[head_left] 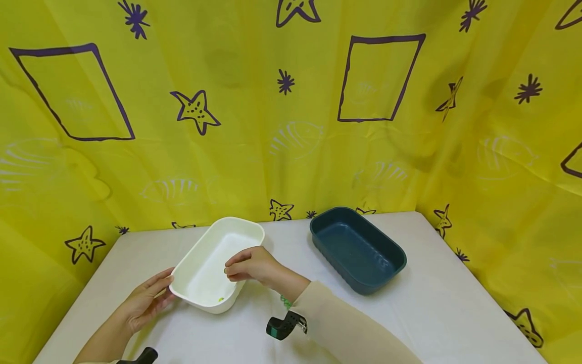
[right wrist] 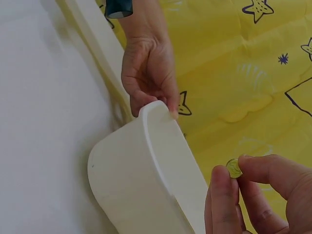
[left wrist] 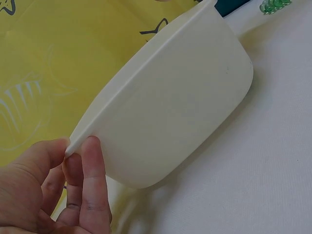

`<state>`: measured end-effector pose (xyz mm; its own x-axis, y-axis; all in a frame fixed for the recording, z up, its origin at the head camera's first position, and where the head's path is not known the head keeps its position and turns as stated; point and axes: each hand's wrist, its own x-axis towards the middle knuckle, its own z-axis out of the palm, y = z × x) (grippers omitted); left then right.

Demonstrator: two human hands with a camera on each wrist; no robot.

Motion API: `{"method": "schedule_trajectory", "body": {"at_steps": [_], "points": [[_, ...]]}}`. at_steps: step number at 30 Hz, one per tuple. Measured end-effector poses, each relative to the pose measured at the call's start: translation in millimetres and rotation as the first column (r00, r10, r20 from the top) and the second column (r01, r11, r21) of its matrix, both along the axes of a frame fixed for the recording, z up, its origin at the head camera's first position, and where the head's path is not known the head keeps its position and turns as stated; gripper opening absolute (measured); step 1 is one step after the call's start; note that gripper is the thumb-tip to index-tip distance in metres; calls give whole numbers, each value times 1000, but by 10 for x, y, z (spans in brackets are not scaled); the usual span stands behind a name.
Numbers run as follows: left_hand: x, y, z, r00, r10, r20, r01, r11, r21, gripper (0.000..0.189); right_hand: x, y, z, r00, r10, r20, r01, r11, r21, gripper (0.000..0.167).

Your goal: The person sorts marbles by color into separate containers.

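My left hand (head_left: 144, 302) grips the near left corner of a white plastic bin (left wrist: 170, 97), thumb on one side of the rim and fingers on the other. Over the bin, my right hand (head_left: 254, 265) pinches a small clear yellow-green glass bead (right wrist: 233, 168) between thumb and fingertips. In the head view, another small yellow-green piece (head_left: 221, 299) lies inside the bin at its near end. The right hand and wrist hide part of the bin's right wall in that view.
A dark teal bin (head_left: 359, 247) stands to the right at the back of the white-covered table (head_left: 450, 303). Green glass beads (left wrist: 275, 5) sit on the cloth, partly behind the right wrist in the head view. A yellow patterned curtain (head_left: 241, 167) lines the back and sides.
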<state>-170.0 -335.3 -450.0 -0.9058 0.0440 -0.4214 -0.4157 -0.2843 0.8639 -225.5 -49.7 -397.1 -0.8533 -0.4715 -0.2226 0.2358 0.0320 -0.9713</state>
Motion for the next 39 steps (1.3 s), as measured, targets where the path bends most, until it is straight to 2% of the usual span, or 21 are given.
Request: {"method": "schedule_trajectory", "body": {"at_steps": [9,21,31,39], "points": [[-4,-3,-5,999,-5,-37,5,1000,1,32,-38,-77,-66,999,8,46,-6,999,-42,16],[-4,-1,-1,1000,-3,-30,3,1000,-1,32,-77,-219,-102,997,-13,77,16,999,-47,17],[-5,-1,0,999,0,-33,0,1000,-6,31,-119,-346,-108,997,-45,56,45,999,3,15],[0,0,-1,999,-1,-33,1,1000,-9,30,-186,-444,-119,999,-34,8,32,992,120,10]]}}
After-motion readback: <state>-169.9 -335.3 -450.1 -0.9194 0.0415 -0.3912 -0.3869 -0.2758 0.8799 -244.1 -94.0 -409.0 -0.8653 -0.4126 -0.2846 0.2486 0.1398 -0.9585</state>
